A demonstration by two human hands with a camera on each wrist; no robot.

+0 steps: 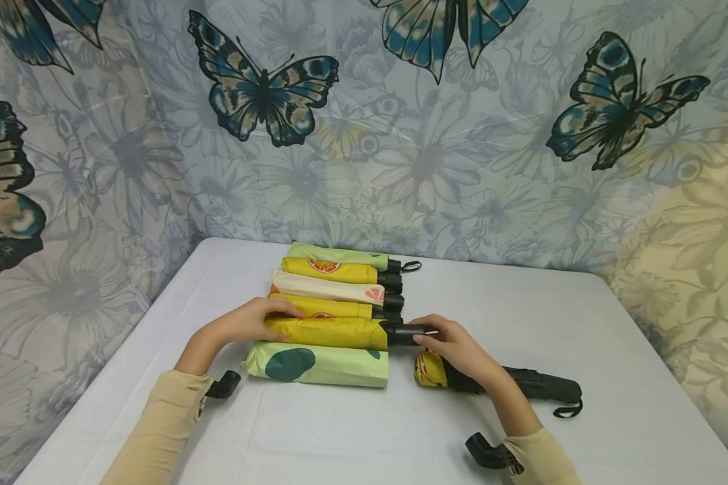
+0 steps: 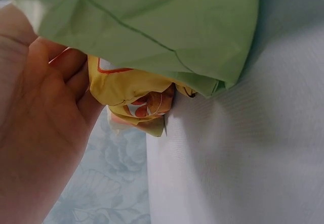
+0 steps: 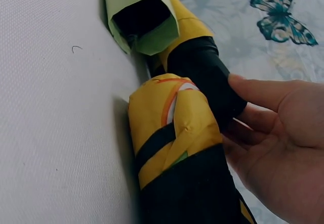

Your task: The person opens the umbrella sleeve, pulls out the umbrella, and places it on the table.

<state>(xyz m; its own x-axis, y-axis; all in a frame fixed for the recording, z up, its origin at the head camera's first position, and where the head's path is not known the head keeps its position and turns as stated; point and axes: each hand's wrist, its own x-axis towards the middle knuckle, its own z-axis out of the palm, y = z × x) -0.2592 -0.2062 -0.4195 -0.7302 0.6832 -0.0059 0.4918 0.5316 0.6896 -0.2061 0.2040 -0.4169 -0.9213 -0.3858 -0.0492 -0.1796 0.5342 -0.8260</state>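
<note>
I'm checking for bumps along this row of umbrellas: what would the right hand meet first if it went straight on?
The black handle, which the right hand already touches. Past that, the attached yellow cover seems next, though depth makes the exact line uncertain.

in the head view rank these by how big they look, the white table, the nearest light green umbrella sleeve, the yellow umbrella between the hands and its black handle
1. White table
2. Light green umbrella sleeve and yellow umbrella: too alike to rank, with the sleeve nearer the camera
3. Black handle
</note>
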